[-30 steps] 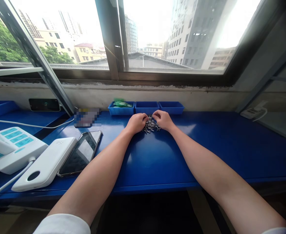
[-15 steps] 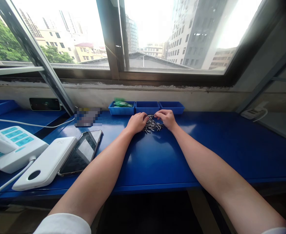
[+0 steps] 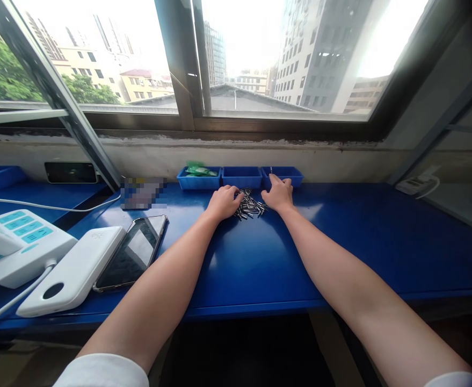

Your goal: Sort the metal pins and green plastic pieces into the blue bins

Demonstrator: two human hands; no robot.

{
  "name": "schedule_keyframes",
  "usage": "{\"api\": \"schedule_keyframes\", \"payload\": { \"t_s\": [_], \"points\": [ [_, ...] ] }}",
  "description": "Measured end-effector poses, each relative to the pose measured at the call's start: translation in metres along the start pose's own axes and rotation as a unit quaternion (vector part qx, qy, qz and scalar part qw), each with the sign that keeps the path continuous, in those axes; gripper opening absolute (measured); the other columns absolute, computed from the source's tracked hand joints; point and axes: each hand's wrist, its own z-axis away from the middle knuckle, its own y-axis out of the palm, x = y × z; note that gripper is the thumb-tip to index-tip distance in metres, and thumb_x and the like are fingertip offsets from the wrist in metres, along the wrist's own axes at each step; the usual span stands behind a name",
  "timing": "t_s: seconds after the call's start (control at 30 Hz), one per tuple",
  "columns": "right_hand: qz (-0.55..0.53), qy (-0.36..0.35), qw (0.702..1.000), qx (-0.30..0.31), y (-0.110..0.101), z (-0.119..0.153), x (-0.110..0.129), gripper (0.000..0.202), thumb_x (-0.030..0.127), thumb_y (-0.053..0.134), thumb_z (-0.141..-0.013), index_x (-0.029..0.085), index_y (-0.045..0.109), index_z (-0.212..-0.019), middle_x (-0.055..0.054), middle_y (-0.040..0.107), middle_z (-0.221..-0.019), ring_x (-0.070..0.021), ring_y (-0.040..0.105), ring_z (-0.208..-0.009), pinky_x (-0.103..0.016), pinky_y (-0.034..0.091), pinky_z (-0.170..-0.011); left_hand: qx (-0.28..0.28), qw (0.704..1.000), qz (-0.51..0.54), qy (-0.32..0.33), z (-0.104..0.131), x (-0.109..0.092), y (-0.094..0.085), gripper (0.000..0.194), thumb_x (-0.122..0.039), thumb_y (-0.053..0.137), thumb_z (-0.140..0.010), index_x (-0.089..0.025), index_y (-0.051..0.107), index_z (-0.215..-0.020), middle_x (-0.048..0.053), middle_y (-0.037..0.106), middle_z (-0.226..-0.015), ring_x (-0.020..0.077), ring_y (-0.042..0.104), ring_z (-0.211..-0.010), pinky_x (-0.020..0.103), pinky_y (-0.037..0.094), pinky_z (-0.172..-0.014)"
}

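A pile of small, thin metal pins [image 3: 252, 206] lies on the blue tabletop [image 3: 255, 263] between my hands. My left hand [image 3: 223, 203] rests at the pile's left edge, thumb and fingers apart and touching the nearest pins. Over the front edge of the right blue bin [image 3: 294, 177] is my right hand [image 3: 278, 194], its index finger stretched forward and its thumb apart. A single pin [image 3: 271, 170] shows just past that fingertip, against the bin's inside; whether it still touches the finger is unclear. The middle blue bin [image 3: 241, 179] stands beside it.
Green plastic packets [image 3: 198, 170] sit in the left blue bin [image 3: 198, 184]. On the left of the table lie a phone [image 3: 133, 255], a white power bank [image 3: 74, 269] and a white power strip [image 3: 22, 242] with cables. A metal shelf post [image 3: 70, 118] rises at the back left.
My right hand has moved from the pile's back edge to the right bin, and its pinched fingers have spread. My left hand stays by the pile. The view has shifted slightly.
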Motion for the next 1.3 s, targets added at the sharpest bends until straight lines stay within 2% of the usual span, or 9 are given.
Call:
{"api": "schedule_keyframes", "payload": {
  "t_s": [0.2, 0.3, 0.37, 0.47, 0.53, 0.6, 0.7, 0.77, 1.3],
  "points": [
    [0.031, 0.018, 0.999, 0.041, 0.002, -0.001, -0.002, 0.073, 0.033, 0.055, -0.077, 0.016, 0.036, -0.145, -0.006, 0.031, -0.155, -0.0354, 0.036, -0.12, -0.048, 0.034, -0.101, 0.01, 1.0, -0.009, 0.005, 0.0, 0.003, 0.002, 0.039, -0.045, 0.04, -0.093, -0.019, 0.067, -0.103, 0.01, 0.066, -0.108, 0.0247, 0.058, -0.105, 0.034, 0.044, -0.092],
    [0.026, 0.019, 0.999, 0.04, 0.002, -0.001, -0.001, 0.075, 0.034, 0.056, -0.077, 0.017, 0.032, -0.147, -0.008, 0.027, -0.156, -0.0356, 0.036, -0.122, -0.048, 0.034, -0.102, 0.014, 1.0, -0.01, 0.005, 0.0, 0.002, 0.002, 0.039, -0.045, 0.04, -0.093, -0.019, 0.067, -0.103, 0.01, 0.065, -0.108, 0.0246, 0.058, -0.106, 0.034, 0.044, -0.092],
    [0.014, 0.009, 1.0, 0.015, 0.002, -0.001, 0.0, 0.072, 0.033, 0.055, -0.078, 0.016, 0.035, -0.145, -0.01, 0.031, -0.154, -0.0349, 0.036, -0.124, -0.047, 0.035, -0.102, 0.014, 1.0, -0.012, 0.005, 0.001, 0.002, 0.001, 0.039, -0.045, 0.04, -0.093, -0.019, 0.067, -0.103, 0.01, 0.066, -0.108, 0.025, 0.058, -0.105, 0.034, 0.045, -0.092],
    [-0.008, -0.008, 1.0, -0.018, 0.001, 0.0, 0.003, 0.051, 0.029, 0.053, -0.079, 0.013, 0.055, -0.127, -0.013, 0.053, -0.134, -0.0315, 0.042, -0.121, -0.041, 0.038, -0.1, 0.011, 1.0, -0.016, 0.005, 0.0, 0.002, 0.002, 0.038, -0.043, 0.04, -0.093, -0.018, 0.068, -0.103, 0.011, 0.065, -0.108, 0.0259, 0.058, -0.105, 0.036, 0.045, -0.091],
    [-0.02, -0.017, 1.0, 0.002, 0.001, -0.001, 0.004, 0.035, 0.029, 0.053, -0.079, 0.014, 0.065, -0.108, -0.013, 0.063, -0.116, -0.0281, 0.051, -0.112, -0.036, 0.042, -0.095, 0.012, 1.0, -0.017, 0.006, 0.0, 0.002, 0.002, 0.037, -0.042, 0.041, -0.092, -0.018, 0.068, -0.103, 0.011, 0.065, -0.108, 0.0265, 0.058, -0.105, 0.037, 0.045, -0.091],
    [-0.031, -0.022, 0.998, 0.052, 0.002, -0.002, 0.003, 0.028, 0.032, 0.054, -0.079, 0.016, 0.068, -0.096, -0.011, 0.067, -0.105, -0.0247, 0.058, -0.101, -0.033, 0.045, -0.088, 0.014, 1.0, -0.019, 0.006, 0.0, 0.003, 0.002, 0.036, -0.04, 0.041, -0.092, -0.018, 0.068, -0.103, 0.011, 0.065, -0.108, 0.0267, 0.058, -0.106, 0.037, 0.045, -0.091],
    [-0.042, -0.036, 0.99, 0.127, 0.006, -0.004, 0.001, 0.025, 0.036, 0.058, -0.076, 0.018, 0.07, -0.089, -0.008, 0.071, -0.097, -0.0215, 0.063, -0.091, -0.029, 0.047, -0.081, 0.019, 1.0, -0.023, 0.004, 0.0, 0.003, 0.002, 0.035, -0.037, 0.041, -0.092, -0.019, 0.068, -0.103, 0.011, 0.065, -0.109, 0.0265, 0.058, -0.105, 0.037, 0.046, -0.091],
    [-0.043, -0.051, 0.986, 0.151, 0.009, -0.006, 0.0, 0.022, 0.034, 0.059, -0.076, 0.019, 0.07, -0.085, -0.007, 0.072, -0.095, -0.021, 0.064, -0.09, -0.028, 0.046, -0.08, 0.025, 0.999, -0.028, 0.004, 0.0, 0.003, 0.002, 0.034, -0.034, 0.04, -0.092, -0.019, 0.069, -0.102, 0.011, 0.065, -0.108, 0.0259, 0.058, -0.104, 0.037, 0.046, -0.089],
    [-0.012, -0.073, 0.979, 0.19, 0.007, -0.002, 0.01, 0.021, 0.032, 0.055, -0.085, 0.018, 0.071, -0.085, -0.01, 0.073, -0.095, -0.0227, 0.066, -0.091, -0.026, 0.045, -0.074, 0.037, 0.998, -0.032, 0.025, 0.0, 0.007, 0.007, 0.034, -0.038, 0.042, -0.091, -0.02, 0.07, -0.1, 0.009, 0.065, -0.103, 0.0243, 0.06, -0.099, 0.034, 0.047, -0.086]
  ]
}}
